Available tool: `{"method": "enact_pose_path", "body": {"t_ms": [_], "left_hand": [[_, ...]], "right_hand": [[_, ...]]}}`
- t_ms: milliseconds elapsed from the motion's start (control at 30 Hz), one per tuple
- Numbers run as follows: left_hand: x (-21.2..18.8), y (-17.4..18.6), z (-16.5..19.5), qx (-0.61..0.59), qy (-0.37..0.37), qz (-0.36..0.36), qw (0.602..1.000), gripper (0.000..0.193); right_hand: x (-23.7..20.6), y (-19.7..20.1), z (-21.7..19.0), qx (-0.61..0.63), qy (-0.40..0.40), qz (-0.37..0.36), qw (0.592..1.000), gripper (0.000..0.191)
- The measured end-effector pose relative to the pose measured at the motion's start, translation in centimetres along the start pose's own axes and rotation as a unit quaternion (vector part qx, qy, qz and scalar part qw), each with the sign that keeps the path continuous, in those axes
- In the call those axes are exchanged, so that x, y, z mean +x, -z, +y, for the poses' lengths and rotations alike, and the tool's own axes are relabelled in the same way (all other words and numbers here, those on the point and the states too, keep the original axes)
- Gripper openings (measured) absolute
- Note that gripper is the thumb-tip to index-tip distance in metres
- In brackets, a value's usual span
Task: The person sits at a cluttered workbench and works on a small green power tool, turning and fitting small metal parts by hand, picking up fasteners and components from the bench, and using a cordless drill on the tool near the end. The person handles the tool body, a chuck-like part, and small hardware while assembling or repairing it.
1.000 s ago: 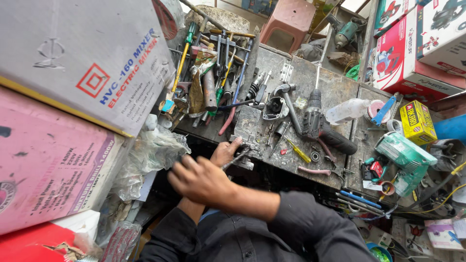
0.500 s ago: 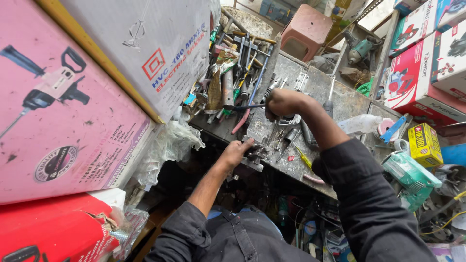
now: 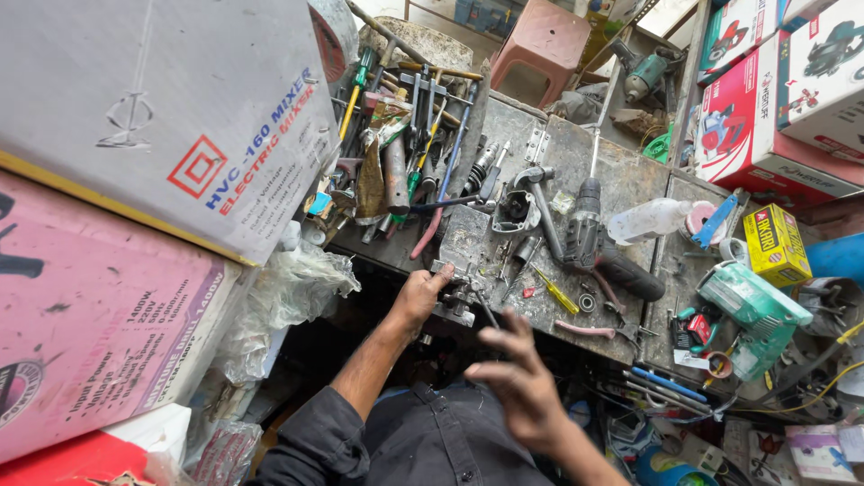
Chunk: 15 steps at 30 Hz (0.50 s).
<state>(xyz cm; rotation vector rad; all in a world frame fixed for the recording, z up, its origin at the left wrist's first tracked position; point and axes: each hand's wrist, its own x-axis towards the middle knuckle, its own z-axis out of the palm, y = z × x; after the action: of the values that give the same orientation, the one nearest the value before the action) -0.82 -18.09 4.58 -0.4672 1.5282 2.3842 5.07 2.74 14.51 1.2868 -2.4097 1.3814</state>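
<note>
Gripping a small metal part [image 3: 461,301] at the workbench [image 3: 630,180] edge, left hand [image 3: 419,295], right hand [image 3: 515,382] open, fingers spread, blurred

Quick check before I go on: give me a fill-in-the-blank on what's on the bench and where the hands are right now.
1. The left hand rests on a small metal ____ at the bench edge.
2. The right hand is raised, holding ____.
3. The small screwdriver by the drill has a ____ handle.
4. The stool behind the bench is ____.

Missing words: part; nothing; yellow; pink
</note>
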Motion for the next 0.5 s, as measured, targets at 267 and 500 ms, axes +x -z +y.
{"method": "enact_pose_path", "body": {"t_ms": [267, 500], "left_hand": [[0.2, -1.1, 0.3, 0.201, -0.045, 0.134, 0.969, 0.051], [-1.0, -0.8, 1.4, 0.021, 0.029, 0.044, 0.998, 0.045]], "right_hand": [[11.6, -11.0, -2.9, -0.268, 0.224, -0.222, 0.91, 0.017], [26.6, -7.6, 5.5, -0.323, -0.145, -0.358, 0.864, 0.013]]}}
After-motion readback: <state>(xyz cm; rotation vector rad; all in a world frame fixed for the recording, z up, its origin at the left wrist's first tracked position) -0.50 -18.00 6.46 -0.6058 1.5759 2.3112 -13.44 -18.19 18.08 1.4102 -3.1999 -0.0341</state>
